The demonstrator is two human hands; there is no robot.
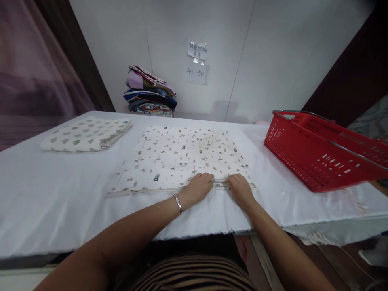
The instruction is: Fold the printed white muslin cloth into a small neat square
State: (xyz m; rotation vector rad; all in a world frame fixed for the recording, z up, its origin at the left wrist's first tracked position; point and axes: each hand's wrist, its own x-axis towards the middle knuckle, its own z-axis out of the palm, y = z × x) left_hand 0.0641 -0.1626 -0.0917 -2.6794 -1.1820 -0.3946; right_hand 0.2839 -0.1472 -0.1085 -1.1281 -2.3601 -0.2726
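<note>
A cream cloth (169,157) with a small scattered print lies folded in layers, spread flat on the white-covered table (75,210). Its near edge is pinched by my left hand (198,188), fingers curled over the layers, with a silver bracelet on the wrist. A short way to the right, my right hand (241,190) grips the same edge between thumb and fingers. The cloth between the two hands is slightly raised and bunched. My fingertips partly hide the edge.
A thicker folded cream cloth (87,133) with grey shapes lies at the left. Against the wall stands a stack of folded fabrics (151,95). A red plastic basket (318,157) with metal handles sits at the right. Handwritten paper signs (197,72) hang on the wall.
</note>
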